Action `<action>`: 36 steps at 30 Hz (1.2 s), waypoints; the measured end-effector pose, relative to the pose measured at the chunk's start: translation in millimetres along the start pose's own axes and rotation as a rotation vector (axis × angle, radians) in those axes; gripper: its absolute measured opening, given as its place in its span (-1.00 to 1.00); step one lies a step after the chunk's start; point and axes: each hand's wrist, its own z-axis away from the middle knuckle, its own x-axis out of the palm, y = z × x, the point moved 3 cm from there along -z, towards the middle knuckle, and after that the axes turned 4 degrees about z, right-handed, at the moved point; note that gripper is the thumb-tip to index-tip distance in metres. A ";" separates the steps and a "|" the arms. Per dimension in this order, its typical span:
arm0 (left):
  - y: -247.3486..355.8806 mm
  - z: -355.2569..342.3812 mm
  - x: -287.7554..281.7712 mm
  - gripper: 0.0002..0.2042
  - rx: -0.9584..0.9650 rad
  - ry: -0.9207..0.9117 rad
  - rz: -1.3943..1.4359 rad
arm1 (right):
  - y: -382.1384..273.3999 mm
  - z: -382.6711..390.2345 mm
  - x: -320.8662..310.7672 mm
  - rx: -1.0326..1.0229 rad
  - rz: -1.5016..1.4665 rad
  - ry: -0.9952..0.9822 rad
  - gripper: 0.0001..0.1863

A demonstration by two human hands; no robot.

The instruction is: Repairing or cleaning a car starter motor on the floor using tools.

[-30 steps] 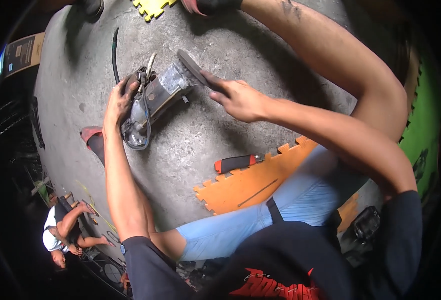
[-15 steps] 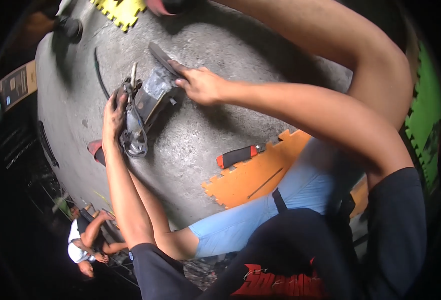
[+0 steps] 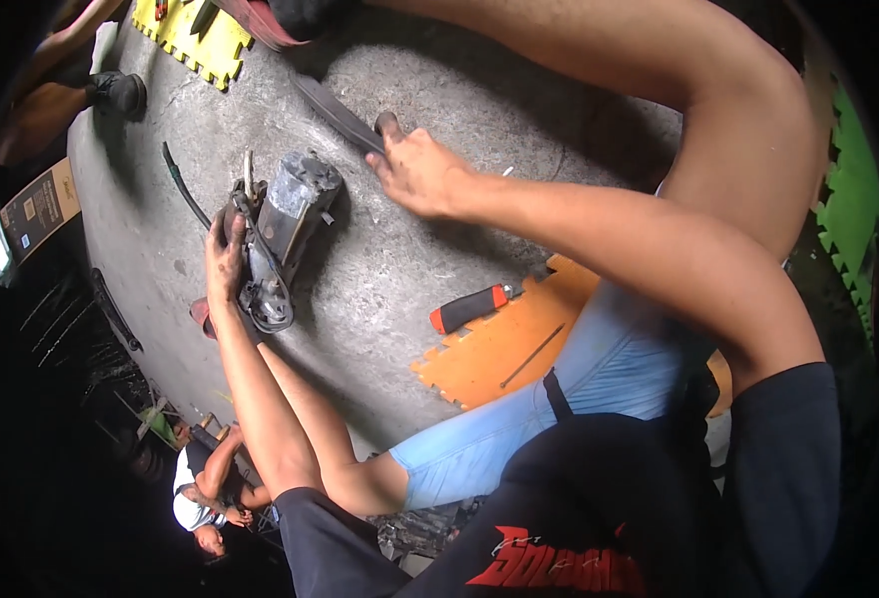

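A grimy metal unit (image 3: 298, 204) with a boxy grey body, a cylindrical upper end and loose wiring lies on the concrete floor. My left hand (image 3: 225, 254) grips its wire-covered left side; part of the fingers is hidden there. To the right of the unit, my right hand (image 3: 419, 171) is closed on the near end of a long, flat dark strip (image 3: 338, 115), whose exact kind I cannot make out. The strip slants toward the upper left, apart from the unit. A black cable (image 3: 185, 187) trails from beside my left hand toward the far left.
A red-and-black handled tool (image 3: 469, 309) rests by an orange foam mat (image 3: 489, 364) with a thin rod (image 3: 532, 356) on it. A yellow mat (image 3: 195, 45) lies at the far left, near another person's shoe (image 3: 120, 95). Someone crouches (image 3: 205, 488) at lower left.
My right hand and the dark strip have moved away from the unit's upper end, a little to the right. My left hand stays on the unit. The view has shifted slightly.
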 end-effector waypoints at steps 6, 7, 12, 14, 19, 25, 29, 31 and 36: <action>6.1 -1.3 9.2 -0.28 0.013 0.032 -0.012 | -13.3 25.4 23.0 0.034 0.151 -0.247 -0.12; 5.3 -2.1 10.6 -0.28 0.023 0.046 -0.012 | -13.2 24.1 24.7 0.033 0.157 -0.250 -0.12; -4.3 -5.1 4.3 -0.35 0.110 0.089 -0.083 | -19.3 52.1 44.5 -0.034 -0.086 -0.247 -0.11; -7.4 2.1 2.3 -0.36 0.119 0.121 -0.166 | -19.9 50.1 48.0 -0.096 -0.117 -0.215 -0.15; 10.8 -3.4 20.5 -0.39 0.142 0.131 -0.100 | -5.5 9.4 43.8 -0.236 -0.018 -0.057 -0.18; 1.2 3.3 13.4 -0.35 0.102 0.201 -0.217 | -14.1 41.6 47.9 -0.186 -0.161 -0.069 -0.21; 6.9 -0.8 12.5 -0.38 0.150 0.217 -0.191 | -8.2 16.9 36.4 -0.173 0.037 -0.151 -0.20; 8.5 5.8 14.0 -0.38 0.112 0.197 -0.194 | -5.6 46.9 36.0 -0.035 -0.024 -0.322 -0.18; 1.3 5.1 13.6 -0.35 0.105 0.198 -0.154 | -11.7 -3.0 30.3 -0.186 -0.027 -0.193 -0.20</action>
